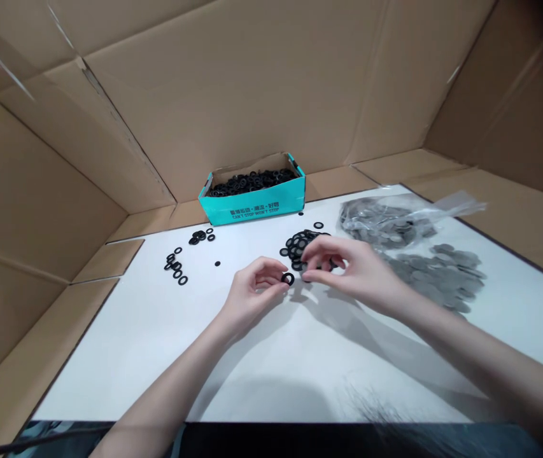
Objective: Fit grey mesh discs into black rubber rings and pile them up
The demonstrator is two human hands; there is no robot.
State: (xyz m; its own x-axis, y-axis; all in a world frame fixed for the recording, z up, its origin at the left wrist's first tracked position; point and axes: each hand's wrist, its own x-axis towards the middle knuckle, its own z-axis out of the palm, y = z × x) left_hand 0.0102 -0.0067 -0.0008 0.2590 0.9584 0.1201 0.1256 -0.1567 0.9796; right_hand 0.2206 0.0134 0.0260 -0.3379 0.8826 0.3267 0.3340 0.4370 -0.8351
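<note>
Between the thumb and fingertips of my left hand (260, 285) is a black ring (288, 278), its open centre showing. My right hand (350, 264) is closed in a pinch just to the right of it, on what looks like a thin grey disc (305, 275), partly covered by the fingers. The ring and the disc are a small gap apart. Behind my right fingers lies a pile of black rings with grey centres (295, 244), partly hidden by that hand. Loose grey discs (443, 273) are heaped beyond my right wrist.
A turquoise box (254, 208) full of black rings stands at the back. A clear plastic bag (386, 219) of grey discs lies at the back right. Loose black rings (176, 267) are scattered on the left of the white board (156, 343). Cardboard walls (261, 83) surround it.
</note>
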